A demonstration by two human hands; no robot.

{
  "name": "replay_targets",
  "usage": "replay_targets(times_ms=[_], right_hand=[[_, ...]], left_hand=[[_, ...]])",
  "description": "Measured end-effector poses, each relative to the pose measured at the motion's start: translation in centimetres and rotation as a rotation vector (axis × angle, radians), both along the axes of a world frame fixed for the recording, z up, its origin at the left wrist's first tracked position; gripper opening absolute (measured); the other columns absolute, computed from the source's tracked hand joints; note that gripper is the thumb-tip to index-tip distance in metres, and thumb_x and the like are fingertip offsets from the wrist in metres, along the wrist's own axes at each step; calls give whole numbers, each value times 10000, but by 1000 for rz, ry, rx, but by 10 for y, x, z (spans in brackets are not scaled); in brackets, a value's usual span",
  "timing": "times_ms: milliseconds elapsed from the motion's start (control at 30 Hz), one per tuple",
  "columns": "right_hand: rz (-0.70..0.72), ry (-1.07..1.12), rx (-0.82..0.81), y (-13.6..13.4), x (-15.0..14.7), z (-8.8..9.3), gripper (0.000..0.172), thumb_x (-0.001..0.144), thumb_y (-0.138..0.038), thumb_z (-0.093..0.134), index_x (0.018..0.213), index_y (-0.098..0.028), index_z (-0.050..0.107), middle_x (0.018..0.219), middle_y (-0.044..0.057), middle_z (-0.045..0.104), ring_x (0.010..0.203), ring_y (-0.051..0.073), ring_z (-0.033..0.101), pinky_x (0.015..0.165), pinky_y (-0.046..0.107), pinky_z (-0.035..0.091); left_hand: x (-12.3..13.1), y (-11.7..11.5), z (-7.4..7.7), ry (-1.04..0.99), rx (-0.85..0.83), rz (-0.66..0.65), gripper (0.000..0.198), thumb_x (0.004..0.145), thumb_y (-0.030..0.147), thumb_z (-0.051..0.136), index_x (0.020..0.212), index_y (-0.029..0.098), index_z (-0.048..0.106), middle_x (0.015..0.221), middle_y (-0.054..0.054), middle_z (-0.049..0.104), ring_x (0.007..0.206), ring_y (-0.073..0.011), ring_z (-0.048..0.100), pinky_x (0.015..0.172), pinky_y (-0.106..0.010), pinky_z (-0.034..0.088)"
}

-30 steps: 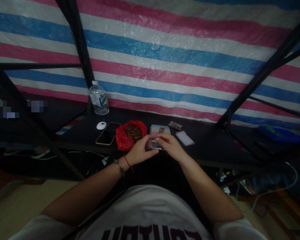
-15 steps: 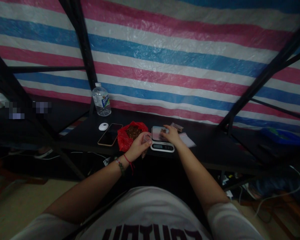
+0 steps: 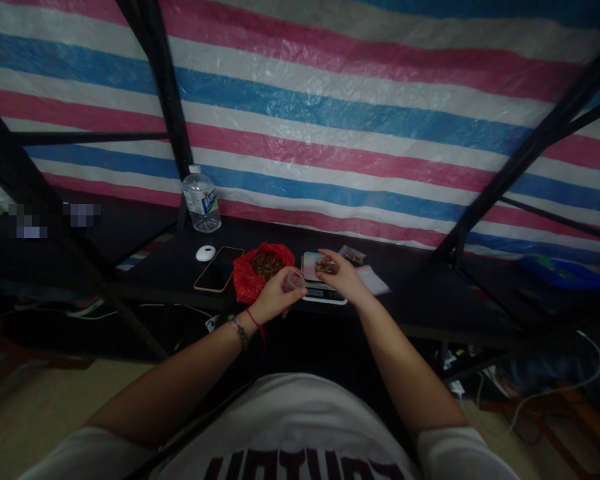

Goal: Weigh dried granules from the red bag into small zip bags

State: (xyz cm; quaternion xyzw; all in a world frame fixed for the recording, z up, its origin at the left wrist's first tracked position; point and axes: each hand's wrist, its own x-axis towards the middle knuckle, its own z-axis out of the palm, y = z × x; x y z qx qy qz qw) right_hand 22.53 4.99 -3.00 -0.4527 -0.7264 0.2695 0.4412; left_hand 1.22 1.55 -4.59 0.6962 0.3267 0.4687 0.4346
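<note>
Two hands, one scale

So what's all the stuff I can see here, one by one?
water bottle: one, clear with a white cap, back left of the table by a black post
small oval thing: one, white, left of the phone
phone: one, dark screen, flat on the table
red bag: one, open, brown bits inside, left of the scale
scale: one, silver with a dark display, at the table's front edge
small clear bags: two, right of the scale, the farther one holding brown bits
table: one, black
striped tarp: one, pink, blue and white, behind
left hand: holds a small clear bag
right hand: over the scale, pinching brown bits
</note>
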Motion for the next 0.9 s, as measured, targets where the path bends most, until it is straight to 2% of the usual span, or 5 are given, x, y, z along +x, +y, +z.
replay_targets(times_ms=[67,267,533,733,900], right_hand=[[65,88,-26,-17,-9,10,580,674,-220,710,1211,-223,492,1018,33,623,801,141,631,741,294,517],[155,80,2,-50,-21,35,330,679,-222,732,989,-197,620,995,48,614,848,162,616,723,288,526],[195,104,7,-59,-22,40,480,737,-210,690,1208,-254,607,1170,69,620,1014,202,601,835,338,529],[125,115,71,-56,-17,37,560,721,-190,671,1265,-263,555,1141,78,583,961,190,599,777,317,535],[-64,-47,143,-26,0,23,465,687,-193,636,1151,-215,615,1066,71,591,948,193,587,799,326,512]], left_hand=[[0,-2,1,65,25,14,442,737,436,689,1053,169,535,912,-33,598,819,-161,572,749,-279,449],[1,-9,7,189,105,79,466,735,469,685,1058,160,556,965,-55,631,847,-190,598,754,-296,466],[4,-16,10,194,126,24,471,726,456,700,1061,160,551,977,-51,621,872,-202,595,774,-308,464],[3,-14,10,-1,-11,-17,460,710,447,716,1039,164,562,910,-39,620,826,-178,581,763,-291,443],[-1,-12,15,-477,-363,-246,499,740,545,643,1044,153,589,829,-36,614,702,-142,571,679,-265,430]])
